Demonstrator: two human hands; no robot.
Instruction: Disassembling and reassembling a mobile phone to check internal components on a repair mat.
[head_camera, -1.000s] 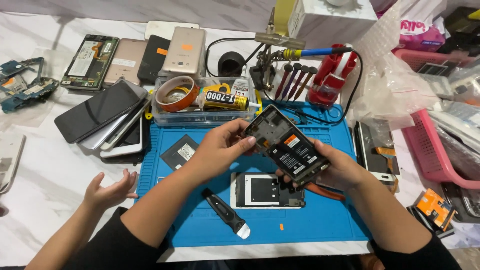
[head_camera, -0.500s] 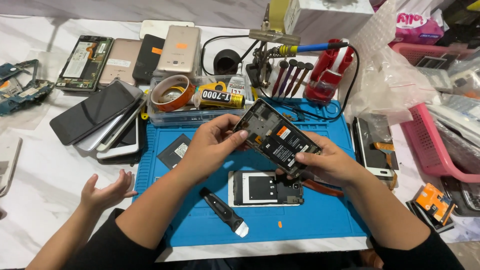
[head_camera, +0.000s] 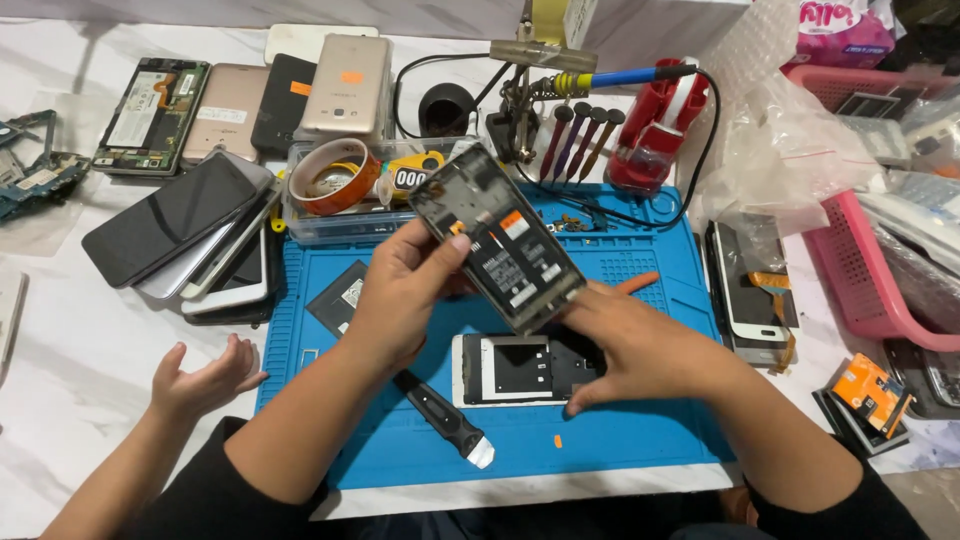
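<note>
My left hand and my right hand hold an opened phone body tilted above the blue work mat. Its dark inner frame, battery and boards face me. The left hand grips its left edge, the right hand its lower right end. Beneath them on the mat lies a white phone frame. A black pry tool with a metal tip lies on the mat near my left forearm.
Another person's small hand rests at the mat's left edge. A pile of phones lies left, a tape roll and screwdrivers behind, a pink basket and another opened phone right.
The phone body has been raised and swung more upright between my hands. The view has drifted slightly; the small hand at the left stays in place.
</note>
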